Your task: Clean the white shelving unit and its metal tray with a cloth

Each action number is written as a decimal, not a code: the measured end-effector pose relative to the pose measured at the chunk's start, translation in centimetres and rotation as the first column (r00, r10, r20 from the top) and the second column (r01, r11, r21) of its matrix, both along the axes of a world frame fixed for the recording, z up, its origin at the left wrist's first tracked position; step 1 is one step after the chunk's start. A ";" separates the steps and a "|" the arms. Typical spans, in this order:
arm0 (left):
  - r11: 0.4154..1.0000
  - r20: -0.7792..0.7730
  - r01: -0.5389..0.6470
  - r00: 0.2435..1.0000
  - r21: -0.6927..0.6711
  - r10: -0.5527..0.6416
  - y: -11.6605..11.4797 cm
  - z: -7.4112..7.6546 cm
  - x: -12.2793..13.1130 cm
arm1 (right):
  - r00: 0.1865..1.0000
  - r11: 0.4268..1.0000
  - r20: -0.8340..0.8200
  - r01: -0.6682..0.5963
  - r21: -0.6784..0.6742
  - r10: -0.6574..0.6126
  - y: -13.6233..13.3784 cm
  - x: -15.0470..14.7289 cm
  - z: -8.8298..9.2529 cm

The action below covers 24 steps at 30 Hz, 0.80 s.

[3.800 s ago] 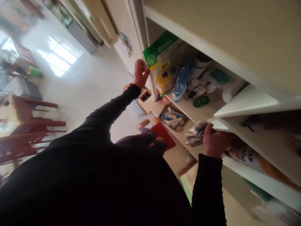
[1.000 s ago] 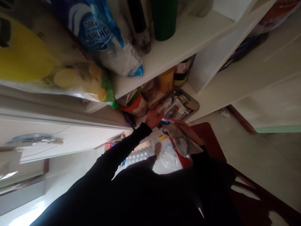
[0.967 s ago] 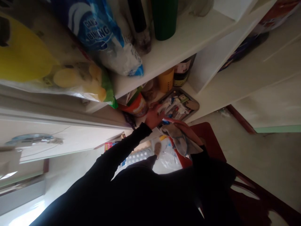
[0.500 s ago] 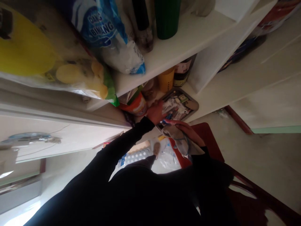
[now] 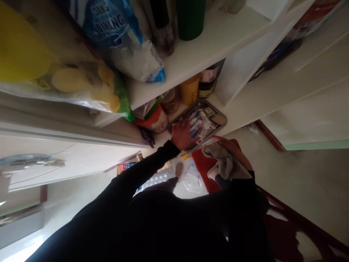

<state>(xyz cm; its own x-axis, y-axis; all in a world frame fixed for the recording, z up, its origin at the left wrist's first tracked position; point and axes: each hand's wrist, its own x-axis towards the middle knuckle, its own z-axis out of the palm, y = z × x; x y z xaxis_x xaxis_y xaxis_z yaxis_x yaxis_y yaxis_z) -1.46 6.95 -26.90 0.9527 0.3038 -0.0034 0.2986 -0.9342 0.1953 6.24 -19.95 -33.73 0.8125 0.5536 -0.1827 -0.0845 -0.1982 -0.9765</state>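
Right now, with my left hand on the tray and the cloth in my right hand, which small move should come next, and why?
Probably slide the tray a little aside with the left hand. That hand lies on its near end, and the right hand holds the cloth just beside its rim, so the shelf beneath would open to the cloth.

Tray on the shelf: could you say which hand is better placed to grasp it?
Probably left: the left hand rests on the tray, while the right hand holds a cloth.
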 end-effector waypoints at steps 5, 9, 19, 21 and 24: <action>1.000 0.021 -0.014 1.000 0.011 0.014 -0.6 1.5 0.9 | 0.994 0.998 -0.081 -0.070 -0.007 0.069 0.6 0.4 -0.6; 0.997 -0.024 0.065 0.998 0.050 -0.064 -1.9 1.6 2.0 | 0.990 0.995 -0.100 -0.100 -0.012 0.098 1.0 0.8 -0.4; 0.984 -0.138 0.153 0.980 0.087 -0.140 -2.0 0.5 1.0 | 0.964 0.971 -0.137 0.235 0.045 -0.227 1.6 2.9 1.4; 0.979 -0.160 0.174 0.975 0.104 -0.156 -1.9 1.1 0.5 | 0.966 0.969 -0.100 0.244 0.043 -0.239 2.3 3.8 1.4; 0.967 -0.159 0.224 0.966 0.118 -0.204 -1.9 2.5 0.6 | 0.974 0.974 -0.016 0.226 0.029 -0.226 3.0 5.1 1.0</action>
<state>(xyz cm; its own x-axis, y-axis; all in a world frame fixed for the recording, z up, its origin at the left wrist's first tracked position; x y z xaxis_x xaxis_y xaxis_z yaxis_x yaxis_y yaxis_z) -0.82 5.01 -24.44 0.9879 0.0999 -0.1187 0.1045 -0.9940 0.0334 11.38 -16.93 -32.75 0.9148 0.3616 -0.1798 -0.1363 -0.1427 -0.9803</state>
